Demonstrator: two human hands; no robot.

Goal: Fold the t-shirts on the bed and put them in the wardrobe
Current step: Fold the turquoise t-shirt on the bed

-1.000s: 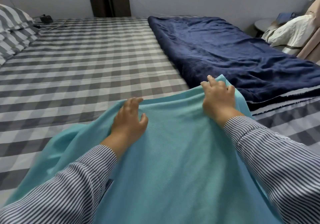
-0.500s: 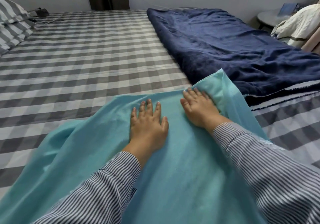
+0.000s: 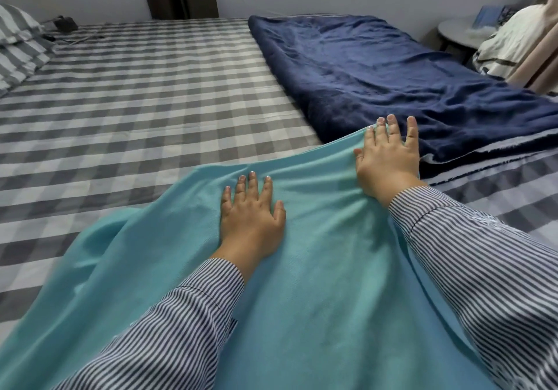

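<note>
Teal t-shirt (image 3: 317,284) on checked bed (image 3: 136,102), left hand (image 3: 252,217), right hand (image 3: 386,160) pressing flat

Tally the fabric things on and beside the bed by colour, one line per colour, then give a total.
Teal: 1, the t-shirt under both flat hands, left hand and right hand.
Navy: 1, the blanket.
Grey and white check: 1, the bedsheet.
Grey and white stripe: 2, the pillows.
Cream: 1, the bundle beside the bed.
Total: 6
</note>
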